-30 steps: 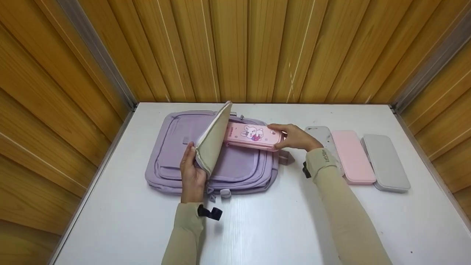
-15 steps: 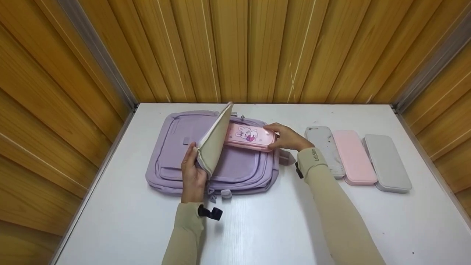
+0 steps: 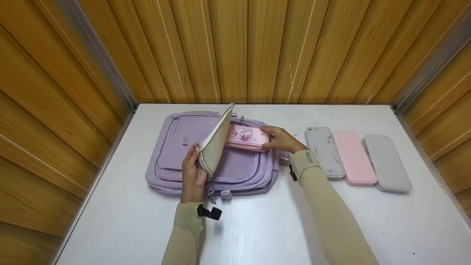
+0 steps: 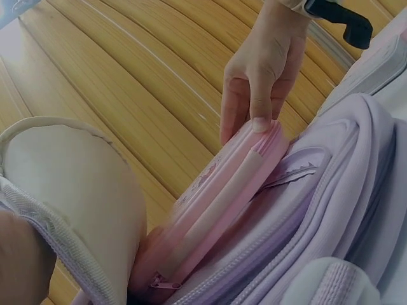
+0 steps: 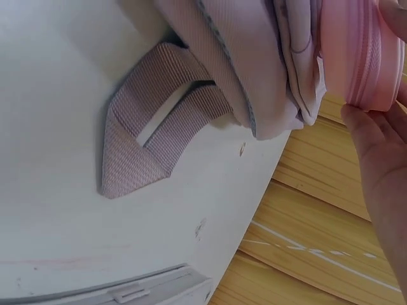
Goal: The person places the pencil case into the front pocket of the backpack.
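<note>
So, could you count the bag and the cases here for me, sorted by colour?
Purple: 1, the bag
Pink: 2, the rabbit case in the right hand and the plain pink case
Grey: 2, the speckled grey case and the plain grey case
Total: 5

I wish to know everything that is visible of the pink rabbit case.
The pink case is long, rounded and smooth-looking, with a rabbit printed on top. A zip runs along its side and looks closed at the held end. It is over the purple bag, one end hidden behind the raised flap; the right hand pinches the other.
</note>
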A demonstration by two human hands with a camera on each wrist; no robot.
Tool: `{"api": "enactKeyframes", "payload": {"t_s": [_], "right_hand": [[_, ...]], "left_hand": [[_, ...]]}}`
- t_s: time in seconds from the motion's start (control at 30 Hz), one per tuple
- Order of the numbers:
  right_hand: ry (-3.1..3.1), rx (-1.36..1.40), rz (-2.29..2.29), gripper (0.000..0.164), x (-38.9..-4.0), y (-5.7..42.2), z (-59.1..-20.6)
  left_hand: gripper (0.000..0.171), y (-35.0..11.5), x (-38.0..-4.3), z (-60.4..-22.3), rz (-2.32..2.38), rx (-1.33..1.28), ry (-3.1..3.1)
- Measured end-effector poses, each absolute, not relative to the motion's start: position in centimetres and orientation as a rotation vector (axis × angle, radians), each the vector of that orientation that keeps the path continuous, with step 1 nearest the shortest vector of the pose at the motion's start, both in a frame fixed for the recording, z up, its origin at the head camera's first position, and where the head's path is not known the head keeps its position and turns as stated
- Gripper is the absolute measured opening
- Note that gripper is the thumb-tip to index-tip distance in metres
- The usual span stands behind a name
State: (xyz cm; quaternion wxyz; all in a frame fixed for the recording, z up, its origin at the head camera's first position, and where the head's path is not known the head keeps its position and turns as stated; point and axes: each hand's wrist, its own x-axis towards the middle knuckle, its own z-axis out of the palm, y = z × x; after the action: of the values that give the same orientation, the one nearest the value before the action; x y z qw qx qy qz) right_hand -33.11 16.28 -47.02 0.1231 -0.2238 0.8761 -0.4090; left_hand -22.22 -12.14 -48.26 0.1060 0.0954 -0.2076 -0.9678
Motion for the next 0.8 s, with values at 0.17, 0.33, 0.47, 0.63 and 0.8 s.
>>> {"api": "enactKeyframes", "payload": {"t_s": [0.17, 0.33, 0.47, 0.63, 0.8], "right_hand": [[2.587, -0.635, -1.175, 0.072, -33.1, 15.6, -47.0], [2.597, -0.653, -1.178, 0.071, -33.1, 14.9, -47.1], [2.605, -0.622, -1.190, 0.070, -33.0, 14.6, -47.1], [2.643, -0.534, -1.221, 0.065, -32.9, 14.6, -47.1], [2.672, -0.463, -1.241, 0.055, -32.9, 14.8, -47.0]], "left_hand": [[0.021, -12.2, -22.3, -48.3, -2.861, 0.279, -0.605], [0.019, -12.3, -22.3, -48.3, -2.856, 0.290, -0.609], [0.020, -12.3, -22.2, -48.2, -2.825, 0.297, -0.635], [0.023, -12.4, -22.1, -48.0, -2.787, 0.285, -0.665], [0.027, -12.4, -22.0, -48.0, -2.770, 0.283, -0.674]]}}
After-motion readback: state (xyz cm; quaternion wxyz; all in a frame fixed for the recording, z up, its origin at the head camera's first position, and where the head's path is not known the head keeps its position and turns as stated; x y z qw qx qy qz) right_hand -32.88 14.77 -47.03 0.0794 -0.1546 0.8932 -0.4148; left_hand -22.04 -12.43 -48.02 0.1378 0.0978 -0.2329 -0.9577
